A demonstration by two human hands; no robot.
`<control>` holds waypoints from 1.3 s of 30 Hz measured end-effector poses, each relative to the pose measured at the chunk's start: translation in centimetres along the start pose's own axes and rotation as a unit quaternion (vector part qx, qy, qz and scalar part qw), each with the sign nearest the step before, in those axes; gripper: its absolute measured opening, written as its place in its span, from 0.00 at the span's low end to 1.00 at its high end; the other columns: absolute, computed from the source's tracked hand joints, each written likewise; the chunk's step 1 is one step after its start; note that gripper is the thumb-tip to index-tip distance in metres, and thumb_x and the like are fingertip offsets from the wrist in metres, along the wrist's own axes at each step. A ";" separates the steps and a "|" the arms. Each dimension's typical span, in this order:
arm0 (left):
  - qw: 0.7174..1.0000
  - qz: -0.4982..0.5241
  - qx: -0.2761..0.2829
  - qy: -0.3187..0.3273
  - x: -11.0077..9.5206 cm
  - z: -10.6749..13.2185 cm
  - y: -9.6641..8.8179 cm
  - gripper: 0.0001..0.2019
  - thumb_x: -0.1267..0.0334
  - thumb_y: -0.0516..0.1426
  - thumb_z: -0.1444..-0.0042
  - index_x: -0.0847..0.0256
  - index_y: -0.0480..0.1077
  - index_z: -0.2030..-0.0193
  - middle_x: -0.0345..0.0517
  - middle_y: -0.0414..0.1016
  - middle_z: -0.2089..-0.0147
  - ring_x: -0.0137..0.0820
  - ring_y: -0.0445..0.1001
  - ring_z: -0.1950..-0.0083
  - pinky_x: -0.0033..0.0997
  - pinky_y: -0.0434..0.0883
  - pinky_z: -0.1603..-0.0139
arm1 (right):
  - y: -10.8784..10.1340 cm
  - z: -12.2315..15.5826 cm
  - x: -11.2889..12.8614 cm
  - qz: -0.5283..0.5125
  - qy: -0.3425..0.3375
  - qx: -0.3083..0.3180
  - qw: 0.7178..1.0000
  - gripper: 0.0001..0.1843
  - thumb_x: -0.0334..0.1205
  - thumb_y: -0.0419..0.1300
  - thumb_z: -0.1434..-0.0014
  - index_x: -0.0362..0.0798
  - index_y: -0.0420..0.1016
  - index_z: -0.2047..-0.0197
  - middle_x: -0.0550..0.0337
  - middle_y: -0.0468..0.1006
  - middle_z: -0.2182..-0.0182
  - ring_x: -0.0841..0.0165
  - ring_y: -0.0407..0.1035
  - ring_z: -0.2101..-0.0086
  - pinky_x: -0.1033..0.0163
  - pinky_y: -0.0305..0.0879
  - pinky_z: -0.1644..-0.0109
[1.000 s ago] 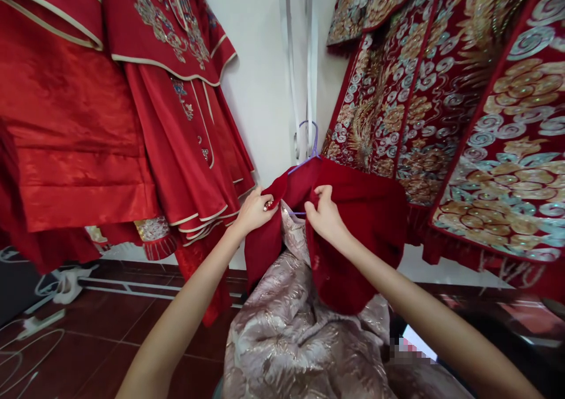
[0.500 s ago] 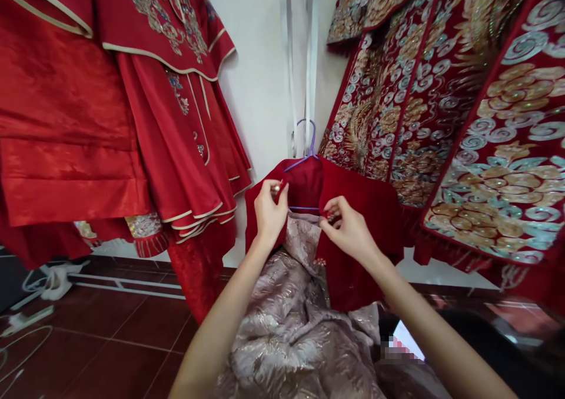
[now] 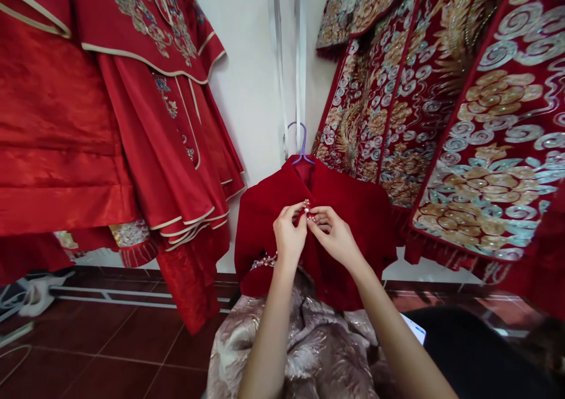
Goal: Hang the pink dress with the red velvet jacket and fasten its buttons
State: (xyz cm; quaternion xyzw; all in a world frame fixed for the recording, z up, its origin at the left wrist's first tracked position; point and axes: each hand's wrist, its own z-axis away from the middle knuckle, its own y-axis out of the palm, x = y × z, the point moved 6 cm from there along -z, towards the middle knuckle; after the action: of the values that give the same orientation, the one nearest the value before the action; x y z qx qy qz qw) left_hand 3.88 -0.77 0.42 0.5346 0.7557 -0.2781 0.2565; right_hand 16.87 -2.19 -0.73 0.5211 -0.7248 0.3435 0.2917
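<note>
A dark red short jacket [image 3: 265,202] hangs on a purple hanger [image 3: 302,146] in front of me, its two front edges drawn together. My left hand [image 3: 291,231] pinches the left front edge close to a pearl-like button [image 3: 306,206]. Right beside it, my right hand [image 3: 333,234] pinches the other front edge, fingertips nearly touching those of the left. Whether the button is fastened, I cannot tell. A beaded ornament [image 3: 263,261] shows low on the jacket's left side. Below the jacket spreads a shiny, pinkish-grey crinkled fabric [image 3: 309,358], partly behind my forearms.
Red garments with cream edging [image 3: 163,152] hang at left; heavily embroidered red garments [image 3: 477,152] hang at right. White straps [image 3: 300,63] run down the wall. A pale shoe [image 3: 40,296] and a white rack bar [image 3: 132,298] are lower left. A lit phone-like screen [image 3: 414,328] lies lower right.
Both hands have come together at the jacket's middle, bringing its front edges from apart to meeting. The inside and the hanger's lower bar are now covered. The view has shifted slightly right.
</note>
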 end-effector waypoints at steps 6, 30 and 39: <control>0.999 0.037 -0.019 -0.026 -0.4 0.3 -1.4 0.08 0.64 0.58 0.43 0.58 0.69 0.56 0.46 0.78 0.56 0.30 0.77 0.57 0.31 0.74 0.55 | -1.6 0.0 -0.3 -0.025 0.020 -0.008 0.999 0.16 0.49 0.63 0.47 0.47 0.74 0.59 0.54 0.79 0.64 0.66 0.74 0.64 0.56 0.73 0.53; 0.980 -0.132 0.127 0.076 -2.6 0.1 -1.2 0.06 0.65 0.57 0.46 0.55 0.66 0.62 0.42 0.70 0.60 0.29 0.72 0.62 0.27 0.71 0.62 | -1.7 0.0 2.8 0.050 -0.064 -0.037 0.996 0.13 0.45 0.58 0.41 0.48 0.75 0.57 0.55 0.79 0.59 0.65 0.76 0.60 0.59 0.75 0.56; 0.949 -0.201 0.205 0.133 -3.5 -1.6 -1.2 0.07 0.59 0.56 0.43 0.59 0.65 0.67 0.40 0.69 0.65 0.27 0.69 0.66 0.25 0.66 0.67 | -2.0 -1.1 1.9 0.026 -0.047 0.008 0.999 0.13 0.46 0.62 0.44 0.49 0.77 0.58 0.57 0.80 0.60 0.65 0.76 0.62 0.61 0.76 0.56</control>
State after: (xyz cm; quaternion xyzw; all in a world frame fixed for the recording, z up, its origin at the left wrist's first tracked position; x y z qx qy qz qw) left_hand 3.59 -2.31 4.18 0.4449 0.8016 -0.3988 -0.0227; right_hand 18.31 -2.87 1.80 0.5202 -0.7481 0.3317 0.2444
